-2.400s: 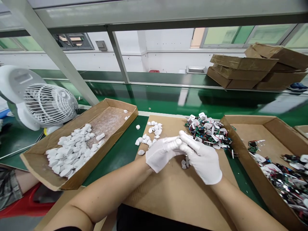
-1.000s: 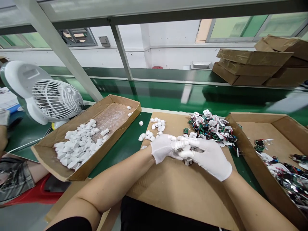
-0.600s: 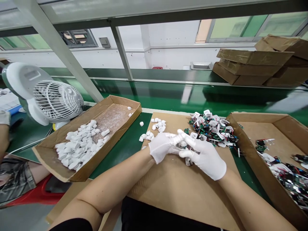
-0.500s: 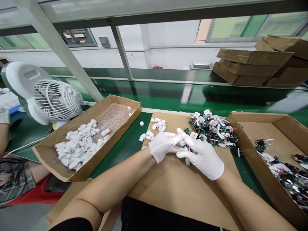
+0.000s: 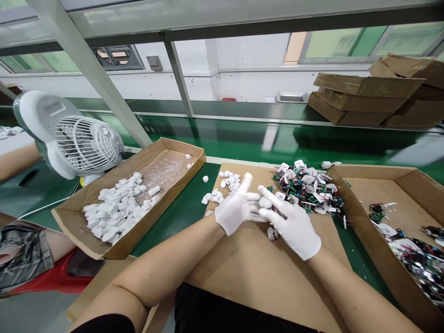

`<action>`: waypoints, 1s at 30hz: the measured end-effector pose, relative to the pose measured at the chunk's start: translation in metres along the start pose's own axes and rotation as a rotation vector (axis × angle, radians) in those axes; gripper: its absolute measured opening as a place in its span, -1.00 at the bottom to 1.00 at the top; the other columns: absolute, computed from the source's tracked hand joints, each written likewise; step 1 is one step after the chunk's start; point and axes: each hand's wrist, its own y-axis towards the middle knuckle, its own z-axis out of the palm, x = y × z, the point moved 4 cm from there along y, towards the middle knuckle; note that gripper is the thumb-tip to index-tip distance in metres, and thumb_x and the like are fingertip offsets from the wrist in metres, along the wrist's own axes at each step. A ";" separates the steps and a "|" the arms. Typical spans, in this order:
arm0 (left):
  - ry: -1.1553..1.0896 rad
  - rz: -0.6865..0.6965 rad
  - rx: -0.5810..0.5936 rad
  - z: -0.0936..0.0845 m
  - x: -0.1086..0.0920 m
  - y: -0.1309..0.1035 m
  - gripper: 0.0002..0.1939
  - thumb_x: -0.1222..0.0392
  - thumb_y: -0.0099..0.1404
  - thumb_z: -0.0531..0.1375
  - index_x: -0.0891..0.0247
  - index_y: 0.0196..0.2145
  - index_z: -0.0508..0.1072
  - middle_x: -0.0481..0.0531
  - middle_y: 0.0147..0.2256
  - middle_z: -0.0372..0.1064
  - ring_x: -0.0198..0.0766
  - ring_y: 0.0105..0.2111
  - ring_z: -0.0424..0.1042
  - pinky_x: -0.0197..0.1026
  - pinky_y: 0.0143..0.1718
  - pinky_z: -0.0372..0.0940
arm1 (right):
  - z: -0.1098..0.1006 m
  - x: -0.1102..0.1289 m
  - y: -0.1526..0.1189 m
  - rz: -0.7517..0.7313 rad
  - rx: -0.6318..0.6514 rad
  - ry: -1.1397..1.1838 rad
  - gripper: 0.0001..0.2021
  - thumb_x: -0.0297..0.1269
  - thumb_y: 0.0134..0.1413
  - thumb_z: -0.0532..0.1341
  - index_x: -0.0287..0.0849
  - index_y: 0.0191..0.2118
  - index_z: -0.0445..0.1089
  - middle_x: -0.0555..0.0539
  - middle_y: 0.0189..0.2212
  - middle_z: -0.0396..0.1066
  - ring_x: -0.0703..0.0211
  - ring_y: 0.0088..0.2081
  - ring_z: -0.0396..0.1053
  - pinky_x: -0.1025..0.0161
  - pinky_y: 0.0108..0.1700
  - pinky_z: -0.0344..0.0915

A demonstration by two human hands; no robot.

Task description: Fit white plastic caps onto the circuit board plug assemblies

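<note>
My left hand (image 5: pixel 237 208), in a white glove, has its thumb raised and its fingers stretched toward my right hand. The gloved right hand (image 5: pixel 293 225) has its thumb and fingers around a small rounded white plastic piece (image 5: pixel 265 202). My left fingertips reach the near side of that piece; whether they press on it I cannot tell. Just below my right fingers lie small white pieces (image 5: pixel 271 233) on a cardboard sheet (image 5: pixel 256 273). Left of my hands sit loose white caps (image 5: pixel 229 179). Beyond my right hand is a heap of circuit boards with white parts and wires (image 5: pixel 308 187).
A cardboard tray (image 5: pixel 180 171) of white caps stands at left, beside a white fan (image 5: pixel 88 143). Another cardboard tray (image 5: pixel 378 273) at right holds more board assemblies. Stacked boxes (image 5: pixel 364 99) sit on the back ledge. A person's arm (image 5: pixel 19 162) shows at far left.
My left thumb has lifted and the left fingers have spread, drawing slightly away from the right hand. The white piece between the hands shows more clearly. The other person's arm has moved forward.
</note>
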 end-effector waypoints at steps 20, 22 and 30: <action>0.128 0.149 0.040 0.007 -0.004 -0.008 -0.76 0.12 0.10 0.37 0.33 -0.43 0.45 0.04 -0.39 0.38 -0.26 -0.36 0.40 -0.18 -0.22 0.32 | 0.003 -0.004 -0.002 -0.073 -0.087 -0.224 -0.33 0.03 0.24 0.15 0.12 0.39 -0.04 0.02 -0.25 0.57 0.12 -0.41 0.52 0.15 -0.16 0.43; 0.015 0.127 0.127 0.007 -0.005 -0.009 -0.82 0.13 0.18 0.32 0.32 -0.37 0.49 0.07 -0.32 0.40 -0.22 -0.26 0.40 -0.11 -0.11 0.31 | 0.001 -0.004 -0.002 -0.038 -0.090 -0.162 -0.47 0.00 0.28 0.10 0.09 0.32 0.17 0.11 -0.56 0.45 0.20 -0.57 0.45 0.22 -0.29 0.44; -0.022 0.190 0.136 0.013 -0.008 -0.010 -0.80 0.19 0.23 0.29 0.33 -0.21 0.55 0.17 -0.17 0.43 -0.15 -0.11 0.40 -0.01 0.06 0.25 | -0.006 -0.010 -0.003 -0.036 -0.190 0.110 -0.37 -0.03 0.20 0.19 0.03 0.35 0.11 -0.01 -0.28 0.56 0.22 -0.60 0.45 0.27 -0.53 0.48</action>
